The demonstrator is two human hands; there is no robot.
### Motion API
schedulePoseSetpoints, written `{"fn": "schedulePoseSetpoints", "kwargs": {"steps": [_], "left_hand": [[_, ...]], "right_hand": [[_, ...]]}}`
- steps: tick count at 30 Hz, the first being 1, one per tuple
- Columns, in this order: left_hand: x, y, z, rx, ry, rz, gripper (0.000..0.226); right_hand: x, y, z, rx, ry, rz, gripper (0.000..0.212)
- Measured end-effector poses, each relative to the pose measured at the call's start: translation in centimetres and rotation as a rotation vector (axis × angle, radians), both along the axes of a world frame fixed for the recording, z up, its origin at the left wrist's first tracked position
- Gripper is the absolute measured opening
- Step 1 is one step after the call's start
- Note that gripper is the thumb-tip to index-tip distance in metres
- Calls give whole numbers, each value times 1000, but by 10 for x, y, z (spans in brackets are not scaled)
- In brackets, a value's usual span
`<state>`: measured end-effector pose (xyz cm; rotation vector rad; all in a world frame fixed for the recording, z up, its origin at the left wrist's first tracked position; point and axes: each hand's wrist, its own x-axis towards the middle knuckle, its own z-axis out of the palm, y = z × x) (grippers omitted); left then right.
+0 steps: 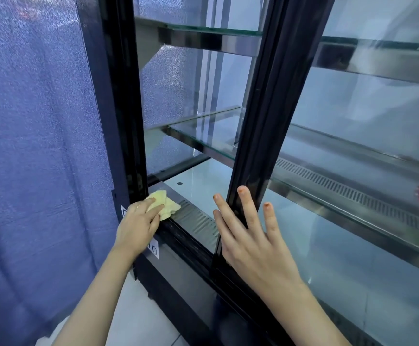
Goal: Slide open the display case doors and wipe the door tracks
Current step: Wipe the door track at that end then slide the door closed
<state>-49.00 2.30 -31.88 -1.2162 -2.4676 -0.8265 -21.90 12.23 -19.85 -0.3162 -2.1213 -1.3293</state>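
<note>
The display case stands in front of me with its black-framed sliding glass door (pixel 261 116) pushed to the right, leaving the left side open. My right hand (pixel 251 236) lies flat with spread fingers against the door's left frame edge near the bottom. My left hand (pixel 138 223) presses a small yellow cloth (pixel 164 204) onto the left end of the black bottom door track (pixel 186 236), in the corner by the case's left post (pixel 118 101).
A slotted metal vent strip (pixel 198 221) runs just behind the track. Glass shelves (pixel 208 131) sit inside the case. A blue textured curtain (pixel 33 146) hangs at the left. A white label (pixel 154 249) is stuck on the case front; tiled floor (pixel 138 315) lies below.
</note>
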Motion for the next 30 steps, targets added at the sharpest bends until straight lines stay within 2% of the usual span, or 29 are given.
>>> {"fn": "schedulePoseSetpoints", "kwargs": {"steps": [3,7,15,19,23,30], "left_hand": [[8,3,-2,22,9,22,26],[46,2,0,60,61,-41,45],[118,0,-4,72,95,-178,37],[96,4,-2,72,82,-156,21],[59,5,6,41,-1,-62,24],[22,9,8,62,-103,4,26]], "right_hand": [[0,0,-1,-6,0,-7,53],[0,-1,-1,-24,9,-13,57],[0,-4,3,-26,-10,-50,50],[3,-6,4,-44,1,21,46],[5,-8,8,-124,33,97,30],[26,-10,24,-171,-111,149,37]]}}
